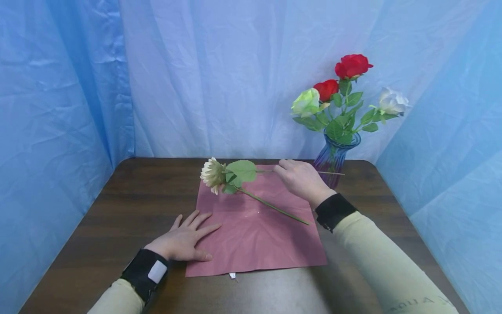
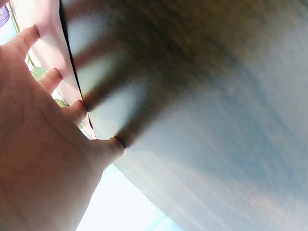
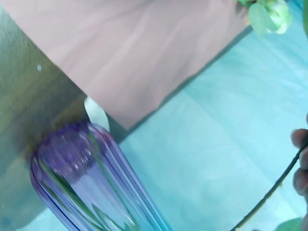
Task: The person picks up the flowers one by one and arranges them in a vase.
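A sheet of pink wrapping paper (image 1: 259, 244) lies flat on the dark wooden table. My left hand (image 1: 184, 237) rests on its left edge with fingers spread, some on the paper, some over the wood; the left wrist view shows those fingers (image 2: 108, 150) straight. Above the far part of the sheet, my right hand (image 1: 300, 179) pinches a thin flower stem (image 1: 331, 173). That stem runs left to a green leaf (image 1: 242, 170) and a cream flower head (image 1: 213, 175). A second green stem (image 1: 274, 206) slants across the paper; whether it has its own bloom is hidden.
At the back right stands a blue-purple glass vase (image 1: 331, 159) holding red roses (image 1: 353, 66), a pale green rose (image 1: 306, 103) and a white rose (image 1: 392, 102). A small white scrap (image 1: 232, 275) pokes out under the paper's near edge. Blue cloth (image 1: 219, 78) surrounds the table.
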Tool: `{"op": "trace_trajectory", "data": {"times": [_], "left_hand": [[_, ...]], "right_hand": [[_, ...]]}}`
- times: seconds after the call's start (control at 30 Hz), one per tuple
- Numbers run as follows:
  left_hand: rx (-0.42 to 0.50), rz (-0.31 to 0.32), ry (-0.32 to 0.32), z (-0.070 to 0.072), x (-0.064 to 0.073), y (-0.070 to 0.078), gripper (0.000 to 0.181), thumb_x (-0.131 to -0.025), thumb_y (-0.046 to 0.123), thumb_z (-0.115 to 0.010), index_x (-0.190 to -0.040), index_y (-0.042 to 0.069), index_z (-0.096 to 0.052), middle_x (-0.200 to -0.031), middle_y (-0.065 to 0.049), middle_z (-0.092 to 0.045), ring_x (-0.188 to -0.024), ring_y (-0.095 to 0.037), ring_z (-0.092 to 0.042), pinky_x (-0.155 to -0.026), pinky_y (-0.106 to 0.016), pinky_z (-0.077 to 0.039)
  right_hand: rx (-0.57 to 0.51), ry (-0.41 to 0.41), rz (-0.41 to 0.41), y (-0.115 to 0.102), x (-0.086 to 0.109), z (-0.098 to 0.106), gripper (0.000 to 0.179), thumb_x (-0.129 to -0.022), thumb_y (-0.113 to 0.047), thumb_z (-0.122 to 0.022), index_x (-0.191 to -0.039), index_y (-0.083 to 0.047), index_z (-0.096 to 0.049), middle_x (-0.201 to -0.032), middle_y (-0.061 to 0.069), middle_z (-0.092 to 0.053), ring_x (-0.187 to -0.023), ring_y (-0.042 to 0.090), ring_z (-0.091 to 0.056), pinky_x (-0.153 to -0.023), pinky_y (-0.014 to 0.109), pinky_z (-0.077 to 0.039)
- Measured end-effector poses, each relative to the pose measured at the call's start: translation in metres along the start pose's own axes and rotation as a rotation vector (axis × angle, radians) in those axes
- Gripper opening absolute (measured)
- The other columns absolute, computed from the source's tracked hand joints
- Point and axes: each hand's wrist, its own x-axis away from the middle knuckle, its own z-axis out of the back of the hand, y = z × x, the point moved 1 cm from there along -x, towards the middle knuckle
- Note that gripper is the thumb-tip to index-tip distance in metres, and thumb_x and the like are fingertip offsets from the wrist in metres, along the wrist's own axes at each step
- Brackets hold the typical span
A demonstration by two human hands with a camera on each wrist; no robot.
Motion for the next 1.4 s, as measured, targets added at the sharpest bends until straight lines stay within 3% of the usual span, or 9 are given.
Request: {"op": "trace_trajectory", "data": {"times": [0.17, 0.4, 0.63, 0.93, 1.23, 1.4], "left_hand": [[-0.013, -0.007, 0.025, -0.008, -0.004, -0.008, 0.09, -0.08, 0.075, -0.067, -0.158, 0.043, -0.034, -0.17, -0.005, -0.018, -0.156, -0.042, -0.007, -0.115, -0.077, -0.004], [0.012, -0.039, 0.034, -0.002, 0.0, -0.003, 0.089, -0.081, 0.073, -0.068, -0.157, 0.037, -0.039, -0.168, -0.01, -0.022, -0.153, -0.048, -0.012, -0.112, -0.081, -0.004], [-0.025, -0.02, 0.022, 0.003, 0.004, 0.002, 0.087, -0.082, 0.072, -0.067, -0.157, 0.036, -0.04, -0.169, -0.007, -0.02, -0.154, -0.046, -0.012, -0.114, -0.078, -0.006], [-0.013, -0.022, 0.027, 0.001, 0.003, 0.001, 0.087, -0.082, 0.071, -0.068, -0.157, 0.036, -0.04, -0.169, -0.009, -0.021, -0.154, -0.045, -0.011, -0.114, -0.079, -0.005], [-0.018, -0.011, 0.024, -0.001, 0.002, -0.001, 0.087, -0.082, 0.073, -0.067, -0.157, 0.038, -0.04, -0.169, -0.007, -0.021, -0.155, -0.042, -0.009, -0.114, -0.078, -0.005], [-0.024, -0.001, 0.015, 0.0, 0.002, -0.001, 0.086, -0.082, 0.072, -0.066, -0.157, 0.038, -0.04, -0.169, -0.005, -0.02, -0.156, -0.04, -0.008, -0.114, -0.078, -0.005]], "right_hand": [[0.026, 0.006, 0.024, 0.006, -0.008, 0.014, 0.023, -0.094, 0.012, -0.046, -0.086, -0.007, -0.058, -0.074, 0.003, -0.045, -0.059, 0.017, -0.04, -0.05, 0.033, -0.04], [0.055, 0.054, 0.084, 0.01, -0.022, 0.036, 0.026, -0.095, 0.014, -0.042, -0.082, -0.006, -0.052, -0.073, 0.004, -0.038, -0.06, 0.017, -0.03, -0.051, 0.03, -0.031], [0.066, 0.08, 0.122, 0.015, -0.028, 0.052, 0.019, -0.097, 0.013, -0.048, -0.092, -0.002, -0.057, -0.078, 0.007, -0.044, -0.063, 0.019, -0.039, -0.055, 0.032, -0.036], [0.04, 0.052, 0.057, 0.029, -0.025, 0.055, 0.024, -0.095, 0.014, -0.041, -0.1, -0.003, -0.057, -0.083, 0.007, -0.049, -0.068, 0.022, -0.047, -0.055, 0.035, -0.043], [0.029, 0.057, -0.036, 0.046, -0.023, 0.06, 0.026, -0.091, 0.014, -0.051, -0.108, -0.003, -0.061, -0.087, 0.012, -0.058, -0.074, 0.03, -0.059, -0.054, 0.043, -0.051], [0.018, 0.047, -0.102, 0.056, -0.02, 0.062, 0.025, -0.092, 0.013, -0.052, -0.11, -0.002, -0.063, -0.089, 0.013, -0.061, -0.081, 0.032, -0.064, -0.061, 0.046, -0.055]]}}
